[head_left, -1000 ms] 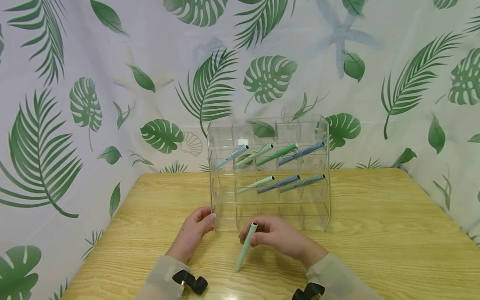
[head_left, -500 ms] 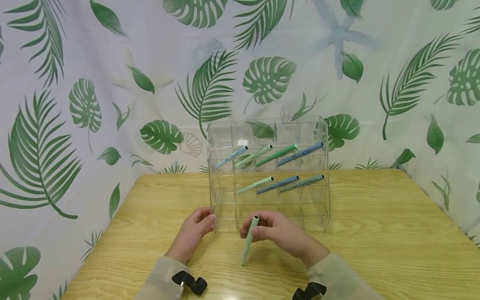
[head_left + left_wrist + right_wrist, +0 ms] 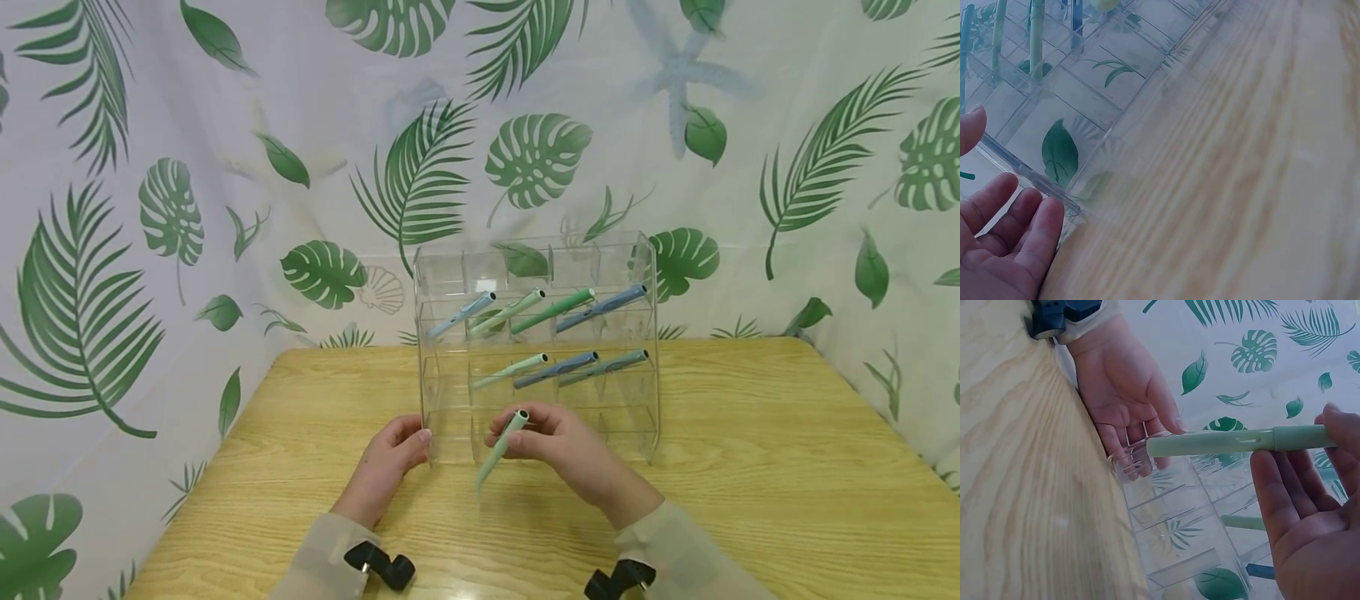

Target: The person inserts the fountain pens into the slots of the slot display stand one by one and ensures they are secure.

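Observation:
In the head view, my right hand (image 3: 558, 446) pinches a pale green capped pen (image 3: 501, 450) between thumb and fingers. The pen is tilted, its upper end leaning right, in front of the lower part of a clear acrylic pen rack (image 3: 657, 400). In the right wrist view the pen (image 3: 1210, 444) lies across the fingers with the thumb over one end. My left hand (image 3: 386, 467) holds the rack's lower left side edge. The left wrist view shows its thumb (image 3: 971, 130) and fingers (image 3: 1041, 228) on either side of that edge.
Several pens lie slanted in the rack's middle two rows, among them a light blue pen (image 3: 461, 315), a bright green pen (image 3: 553, 311) and a grey-green pen (image 3: 603, 367). The rack stands on a wooden table (image 3: 750, 467) before a leaf-print cloth (image 3: 637, 192).
My right hand has risen toward the rack with the pale green pen, which now leans further right. The left hand has stayed at the rack's side.

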`<action>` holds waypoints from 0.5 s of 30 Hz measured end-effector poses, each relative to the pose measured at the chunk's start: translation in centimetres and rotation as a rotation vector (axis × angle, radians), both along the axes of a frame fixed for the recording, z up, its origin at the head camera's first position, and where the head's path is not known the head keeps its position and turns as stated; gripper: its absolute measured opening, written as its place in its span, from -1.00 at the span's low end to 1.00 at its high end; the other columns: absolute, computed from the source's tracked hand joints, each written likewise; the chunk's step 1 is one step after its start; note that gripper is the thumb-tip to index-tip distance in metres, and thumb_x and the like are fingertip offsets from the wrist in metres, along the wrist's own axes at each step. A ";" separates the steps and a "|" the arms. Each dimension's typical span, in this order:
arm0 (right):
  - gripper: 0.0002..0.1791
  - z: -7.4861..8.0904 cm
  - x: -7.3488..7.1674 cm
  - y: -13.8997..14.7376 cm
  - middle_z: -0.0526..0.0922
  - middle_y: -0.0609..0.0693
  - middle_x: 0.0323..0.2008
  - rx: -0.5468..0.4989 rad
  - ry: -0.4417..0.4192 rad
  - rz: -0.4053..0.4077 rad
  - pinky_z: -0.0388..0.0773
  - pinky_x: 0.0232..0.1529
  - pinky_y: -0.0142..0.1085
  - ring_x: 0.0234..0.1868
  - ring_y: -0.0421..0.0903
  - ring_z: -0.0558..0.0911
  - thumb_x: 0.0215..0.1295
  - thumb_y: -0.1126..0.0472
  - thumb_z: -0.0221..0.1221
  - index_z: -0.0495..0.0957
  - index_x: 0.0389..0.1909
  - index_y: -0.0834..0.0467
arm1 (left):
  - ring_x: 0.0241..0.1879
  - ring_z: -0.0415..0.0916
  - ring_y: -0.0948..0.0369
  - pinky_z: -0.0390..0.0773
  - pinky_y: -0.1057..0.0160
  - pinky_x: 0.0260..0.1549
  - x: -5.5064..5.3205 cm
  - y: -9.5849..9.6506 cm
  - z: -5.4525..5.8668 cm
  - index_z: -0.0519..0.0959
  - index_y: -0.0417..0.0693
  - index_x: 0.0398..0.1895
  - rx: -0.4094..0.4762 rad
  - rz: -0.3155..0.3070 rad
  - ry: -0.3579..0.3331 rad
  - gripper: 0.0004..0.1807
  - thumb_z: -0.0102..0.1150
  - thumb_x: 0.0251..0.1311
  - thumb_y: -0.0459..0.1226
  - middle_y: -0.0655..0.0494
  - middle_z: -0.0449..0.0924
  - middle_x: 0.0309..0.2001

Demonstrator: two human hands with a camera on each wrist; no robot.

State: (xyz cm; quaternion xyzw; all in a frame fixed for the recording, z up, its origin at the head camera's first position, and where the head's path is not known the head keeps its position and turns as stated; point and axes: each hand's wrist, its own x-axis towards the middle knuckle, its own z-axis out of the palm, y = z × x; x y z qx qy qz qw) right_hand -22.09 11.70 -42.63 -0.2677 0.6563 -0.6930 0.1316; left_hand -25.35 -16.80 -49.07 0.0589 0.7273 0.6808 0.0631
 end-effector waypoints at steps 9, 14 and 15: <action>-0.68 0.9 -0.7 -0.6 0.63 0.26 0.06 -0.072 -0.008 -0.092 0.57 0.19 -0.04 0.17 0.21 0.60 0.48 0.22 0.20 0.53 0.12 0.32 | 0.28 0.41 -0.06 0.52 0.00 0.21 0.0 0.0 -0.2 0.39 -0.28 0.36 0.006 -0.001 0.009 -0.48 0.13 0.49 -0.16 -0.21 0.44 0.30; -0.68 1.4 -1.2 -1.0 0.58 0.28 0.07 -0.130 0.004 -0.139 0.55 0.22 -0.02 0.20 0.28 0.55 0.47 0.21 0.21 0.52 0.12 0.29 | 0.27 0.42 -0.04 0.52 0.01 0.21 -0.2 0.0 -0.3 0.41 -0.27 0.36 0.017 0.002 0.003 -0.46 0.17 0.47 -0.14 -0.20 0.44 0.29; -0.67 1.5 -1.2 -1.1 0.58 0.28 0.07 -0.139 0.009 -0.153 0.55 0.22 -0.02 0.20 0.29 0.55 0.48 0.21 0.20 0.51 0.12 0.31 | 0.27 0.42 -0.04 0.52 0.01 0.21 -0.2 0.0 -0.3 0.41 -0.27 0.36 0.017 0.002 0.003 -0.46 0.17 0.46 -0.13 -0.20 0.44 0.29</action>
